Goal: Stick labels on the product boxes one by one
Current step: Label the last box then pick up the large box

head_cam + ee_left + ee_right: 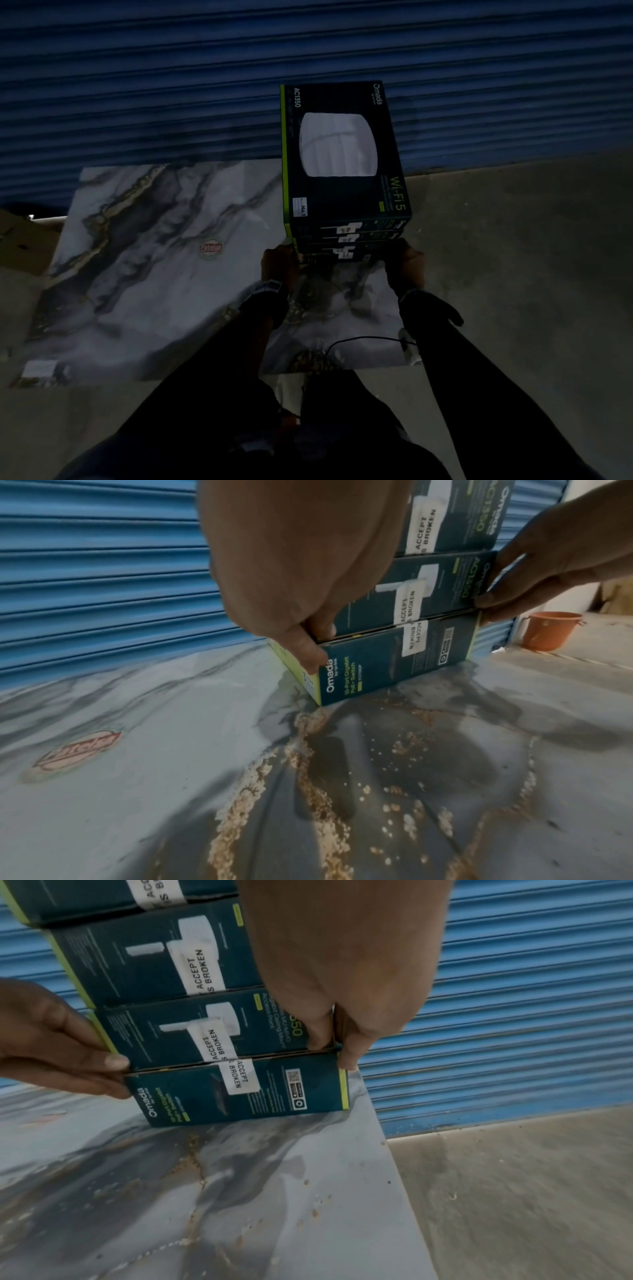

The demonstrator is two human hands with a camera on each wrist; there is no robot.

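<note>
Teal product boxes (346, 192), stacked and sealed, stand on a marbled slab (164, 274) before a blue shutter (171, 85); left hand (278, 263) and right hand (406, 262) grasp the second-lowest box (205, 1034).

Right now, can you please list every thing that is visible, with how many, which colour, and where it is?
boxes: four visible, dark teal with green edges, stacked on the slab's far right part
seal stickers: one on each visible box front, white with black print
slab: one, grey-white marble pattern, lying on the floor
round sticker: one, red and white, on the slab, left of the stack
shutter: one, blue, behind the stack
bucket: one, orange, on the floor
left hand: grips the stack's lower left corner
right hand: grips the stack's lower right corner
</note>
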